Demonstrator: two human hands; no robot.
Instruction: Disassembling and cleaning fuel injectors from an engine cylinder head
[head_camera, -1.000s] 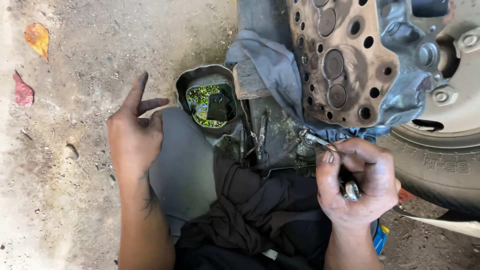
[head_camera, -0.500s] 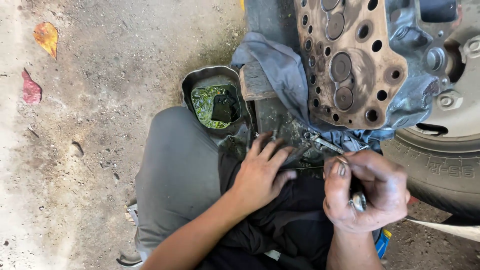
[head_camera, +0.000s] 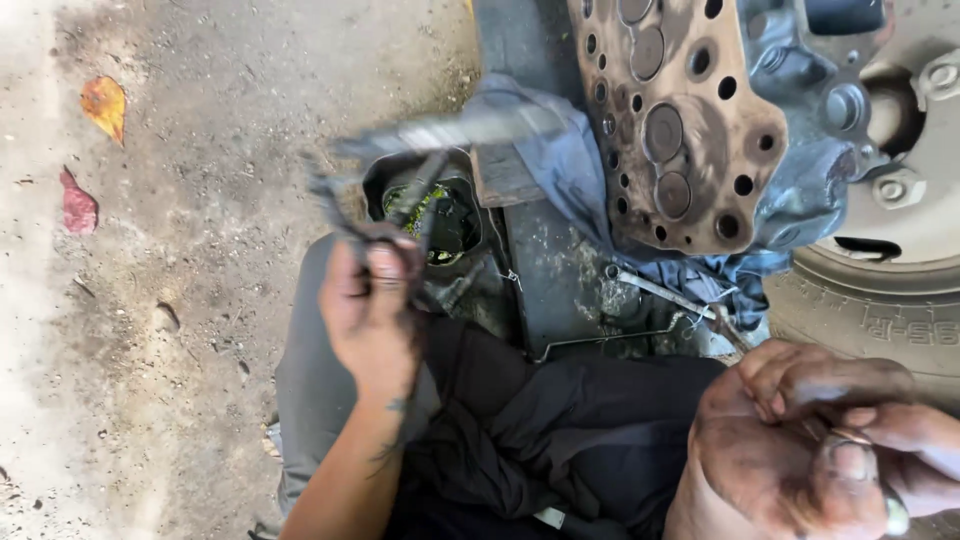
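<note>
A mechanic seated on the ground works beside a rusty cylinder head (head_camera: 680, 120) propped against a vehicle tyre (head_camera: 870, 310). The left hand (head_camera: 370, 310) is raised and closed around a dark metal tool (head_camera: 420, 150), too blurred to name more exactly; its gripped end sits in the fist, and the rest reaches up and away from the hand, its long axis running from the knuckles toward the upper right, ending just short of the cylinder head. Directly beyond that hand, partly hidden by the tool, stands a small black container of greenish residue (head_camera: 435, 215).

The right hand (head_camera: 810, 440), grimy with oil, sits low at the near right, fingers curled tight around a small metal piece (head_camera: 893, 515) of which only a bright tip shows. Above and to the left of this hand a slim wrench-like tool (head_camera: 660, 292) lies across a grey-blue rag (head_camera: 560, 160), its long axis slanting down toward the right hand, which is plainly the nearer of the two to it. A thin bent wire (head_camera: 610, 340) lies between the hands on the dark metal plate (head_camera: 560, 290). Fallen leaves (head_camera: 105, 105) lie well off to the left on the dirt.
</note>
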